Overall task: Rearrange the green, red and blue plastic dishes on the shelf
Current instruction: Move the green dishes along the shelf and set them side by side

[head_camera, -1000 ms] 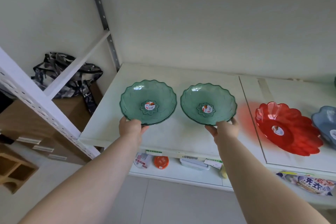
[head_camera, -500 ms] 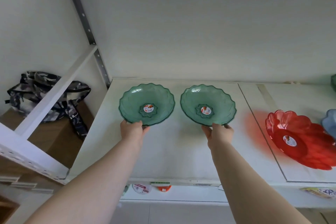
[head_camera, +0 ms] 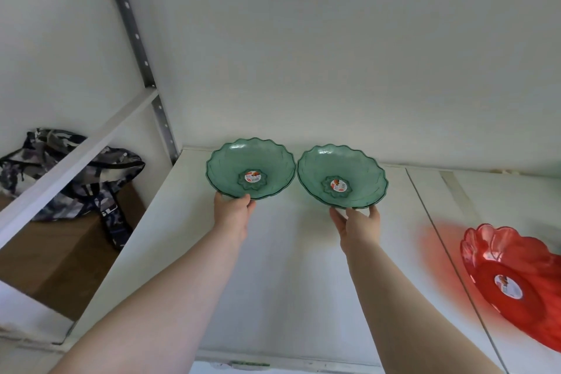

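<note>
- White shelf (head_camera: 273, 267), white wall behind; camo bag (head_camera: 76, 176) at 9 o'clock.
- Two scalloped green dishes: left hand (head_camera: 232, 209) pinches the left dish (head_camera: 250, 173), right hand (head_camera: 358, 223) grips the right dish (head_camera: 341, 177).
- Red dish (head_camera: 516, 282) at 4 o'clock.

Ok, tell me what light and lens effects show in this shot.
Head view: the red dish throws a reddish glow onto the white shelf; pale glints sit on both green dishes' far walls; the wide lens bends the shelf upright.
</note>
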